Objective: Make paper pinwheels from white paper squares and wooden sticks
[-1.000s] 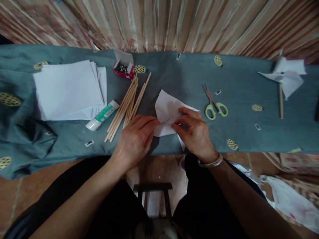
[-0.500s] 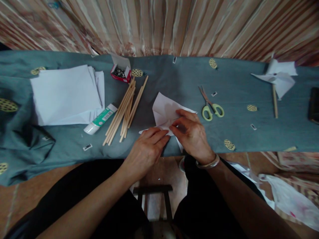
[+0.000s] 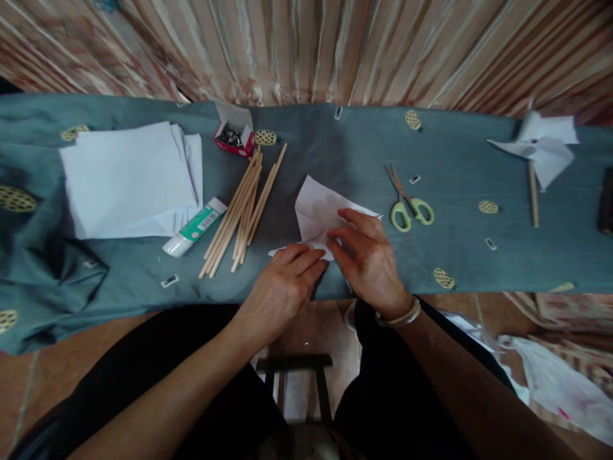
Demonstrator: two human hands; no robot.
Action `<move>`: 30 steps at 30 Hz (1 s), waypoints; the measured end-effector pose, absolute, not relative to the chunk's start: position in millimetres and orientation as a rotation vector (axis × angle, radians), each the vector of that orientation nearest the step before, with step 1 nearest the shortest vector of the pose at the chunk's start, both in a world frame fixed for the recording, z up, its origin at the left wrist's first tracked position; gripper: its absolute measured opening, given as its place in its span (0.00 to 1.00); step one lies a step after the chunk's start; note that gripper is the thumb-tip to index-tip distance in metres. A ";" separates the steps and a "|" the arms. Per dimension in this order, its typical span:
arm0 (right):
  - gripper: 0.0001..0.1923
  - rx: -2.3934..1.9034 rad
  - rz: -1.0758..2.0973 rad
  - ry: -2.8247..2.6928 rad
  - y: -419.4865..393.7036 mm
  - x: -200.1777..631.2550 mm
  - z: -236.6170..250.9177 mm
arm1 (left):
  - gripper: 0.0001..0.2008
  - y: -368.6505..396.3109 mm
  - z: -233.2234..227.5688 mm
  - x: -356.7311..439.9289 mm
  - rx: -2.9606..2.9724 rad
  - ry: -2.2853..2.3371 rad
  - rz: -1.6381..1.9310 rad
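A white paper pinwheel (image 3: 316,204), its blades partly folded, lies near the table's front edge between my hands. My left hand (image 3: 285,281) is closed on its lower left part, the fingers together and pressing the paper down. With thumb and fingertips, my right hand (image 3: 368,259) pinches the paper close to its middle; part of the sheet is hidden under this hand. Right of my hands lie green-handled scissors (image 3: 407,206), slightly spread. To the left, several wooden sticks (image 3: 234,217) lie in a loose bundle.
A stack of white paper (image 3: 127,182) and a green-and-white glue tube (image 3: 194,227) lie at the left. Behind the sticks stands a small red box (image 3: 234,139) of metal pieces. At the far right is a pinwheel on a stick (image 3: 534,191). A striped curtain (image 3: 306,51) hangs behind the table.
My right hand's fingers have shifted slightly at the paper's middle. My left hand stays on the paper. The whole view has moved a little.
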State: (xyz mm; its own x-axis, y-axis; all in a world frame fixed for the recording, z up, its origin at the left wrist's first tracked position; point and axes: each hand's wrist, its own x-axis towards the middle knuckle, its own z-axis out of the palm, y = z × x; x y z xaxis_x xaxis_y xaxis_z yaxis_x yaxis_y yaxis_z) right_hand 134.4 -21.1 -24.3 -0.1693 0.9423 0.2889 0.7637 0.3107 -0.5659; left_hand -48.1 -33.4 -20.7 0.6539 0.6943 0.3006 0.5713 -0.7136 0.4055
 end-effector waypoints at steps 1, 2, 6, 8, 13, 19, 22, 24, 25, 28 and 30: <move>0.09 -1.500 0.368 -1.998 -21.4 134.2 -24.5 | 0.12 -33.5 -20.6 -48.2 2.604 1.018 0.643; 0.09 -1.496 0.343 -2.012 -21.7 134.1 -24.5 | 0.12 -33.5 -20.6 -48.3 2.607 1.019 0.642; 0.09 -1.491 0.248 -2.075 -22.7 133.5 -24.0 | 0.12 -33.4 -20.6 -48.1 2.612 1.022 0.635; 0.10 -1.496 0.222 -2.103 -23.3 133.2 -23.7 | 0.12 -33.2 -20.4 -47.7 2.616 1.024 0.625; 0.12 -1.540 0.215 -2.173 -25.0 132.0 -23.2 | 0.12 -33.4 -20.4 -47.6 2.606 1.033 0.619; 0.14 -1.591 0.034 -2.375 -28.1 127.4 -25.7 | 0.12 -34.3 -21.5 -48.2 2.603 1.047 0.583; 0.16 -1.556 -0.011 -2.428 -29.9 123.8 -28.5 | 0.13 -34.5 -21.8 -47.8 2.594 1.056 0.565; 0.17 -1.509 0.010 -2.425 -31.0 121.9 -30.5 | 0.13 -34.3 -21.0 -47.6 2.588 1.058 0.567; 0.17 -1.491 0.025 -2.421 -31.5 121.2 -31.4 | 0.13 -33.9 -20.3 -47.8 2.582 1.056 0.576; 0.19 -1.470 0.044 -2.412 -33.0 119.9 -33.4 | 0.12 -30.8 -16.8 -50.1 2.545 1.060 0.635; 0.19 -1.452 0.045 -2.422 -33.8 118.9 -34.2 | 0.11 -27.2 -14.2 -53.0 2.519 1.088 0.682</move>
